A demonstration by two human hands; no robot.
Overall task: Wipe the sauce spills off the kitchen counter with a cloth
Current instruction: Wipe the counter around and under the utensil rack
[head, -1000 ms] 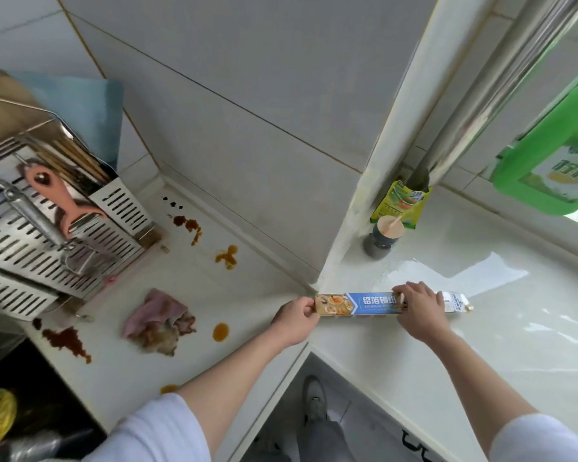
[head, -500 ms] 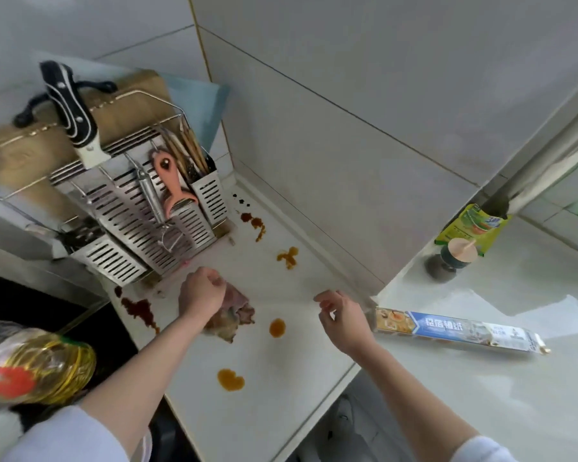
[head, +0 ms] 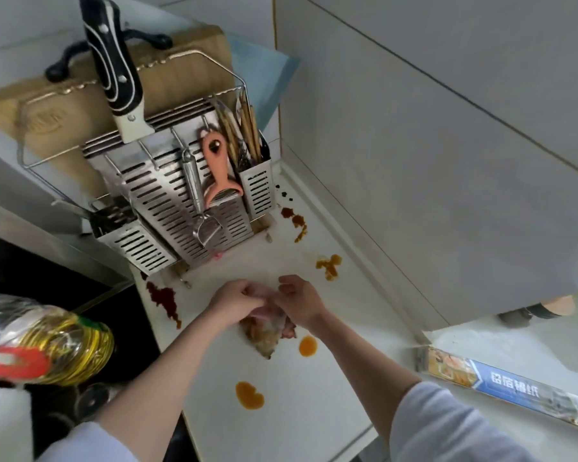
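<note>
A crumpled pink and brown cloth (head: 267, 335) lies on the white counter (head: 331, 411). My left hand (head: 235, 301) and my right hand (head: 300, 301) both grip its upper edge, fingers closed on the fabric. Sauce spills dot the counter: a dark red patch (head: 163, 300) to the left of the cloth, an orange drop (head: 307, 345) just right of it, an orange blot (head: 249, 395) nearer me, an orange splatter (head: 329, 266) and a brown trail (head: 296, 221) toward the back wall.
A steel utensil rack (head: 181, 208) with a knife, peelers, chopsticks and a wooden board stands at the back left. A foil box (head: 508, 388) lies on the right. An oil bottle (head: 40, 338) sits over the dark stove at the left.
Both hands left the foil box on the right. My left hand reached the cloth first, then my right hand joined it. The view swung left toward the rack.
</note>
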